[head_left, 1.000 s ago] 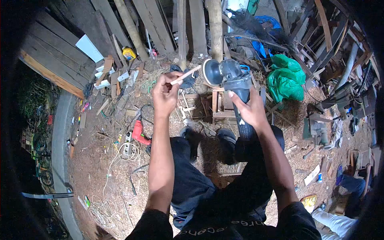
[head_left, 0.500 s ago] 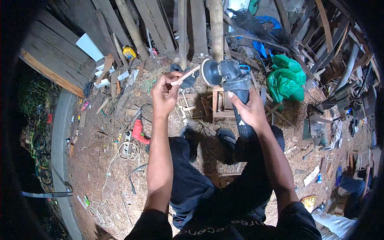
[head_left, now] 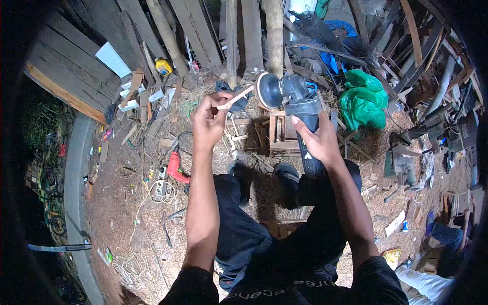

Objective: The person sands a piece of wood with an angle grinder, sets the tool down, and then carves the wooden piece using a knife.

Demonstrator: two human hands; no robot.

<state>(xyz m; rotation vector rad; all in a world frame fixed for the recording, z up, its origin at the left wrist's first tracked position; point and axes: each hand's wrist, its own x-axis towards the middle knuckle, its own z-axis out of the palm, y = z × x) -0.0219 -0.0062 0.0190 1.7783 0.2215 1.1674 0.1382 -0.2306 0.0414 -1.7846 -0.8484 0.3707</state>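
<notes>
My left hand (head_left: 210, 116) pinches a small, narrow strip of wood (head_left: 238, 96) between thumb and fingers. The strip slants up to the right, its far end right at the rim of a round sanding disc. That disc sits on the head of a black angle grinder (head_left: 297, 104). Wrapped around the grinder's body is my right hand (head_left: 317, 137), thumb along its near side. The tool stands roughly upright, disc facing left toward the wood. Behind and below the grinder is a small wooden frame or box (head_left: 282, 136) on the ground.
A red power drill (head_left: 176, 168) lies left of my arm beside a power strip (head_left: 162, 189) with a coiled white cord. A green plastic bag (head_left: 364, 99) rests at the right. Planks (head_left: 195, 33) lean at the back. Another person's leg (head_left: 447, 234) shows at far right.
The grinder's disc has tilted slightly, showing more of its dark back. The wood strip and both hands stay almost in place.
</notes>
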